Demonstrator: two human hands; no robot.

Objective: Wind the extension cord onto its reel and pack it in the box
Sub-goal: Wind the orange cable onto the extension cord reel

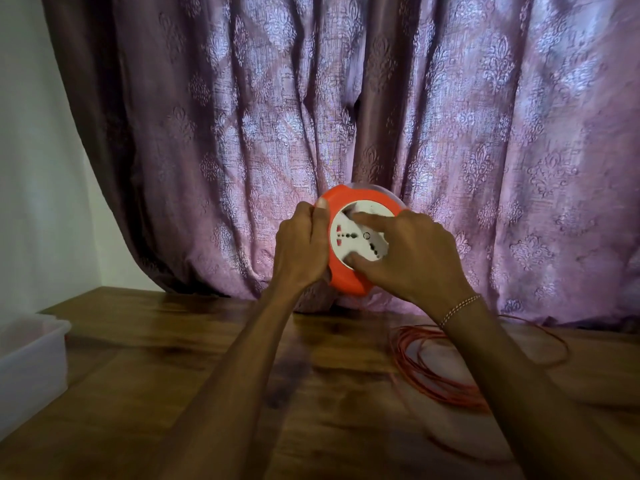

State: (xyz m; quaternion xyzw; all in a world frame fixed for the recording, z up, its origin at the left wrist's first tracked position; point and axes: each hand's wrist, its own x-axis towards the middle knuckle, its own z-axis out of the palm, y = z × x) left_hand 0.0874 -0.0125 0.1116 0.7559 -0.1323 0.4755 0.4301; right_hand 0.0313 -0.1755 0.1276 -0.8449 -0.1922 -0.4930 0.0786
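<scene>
A purple patterned curtain (381,116) fills most of the frame, light glowing through it. A pale wall (31,168) stands at the left. A dark wooden table (173,375) spans the bottom.

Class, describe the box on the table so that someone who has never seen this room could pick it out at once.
Start at the long wooden table in front of the purple curtain, then follow it to its far left end by the white wall. There stands the box, a translucent whitish plastic tub with a rolled rim. It is the only pale container there; the orange reel and cord lie further right.
</scene>
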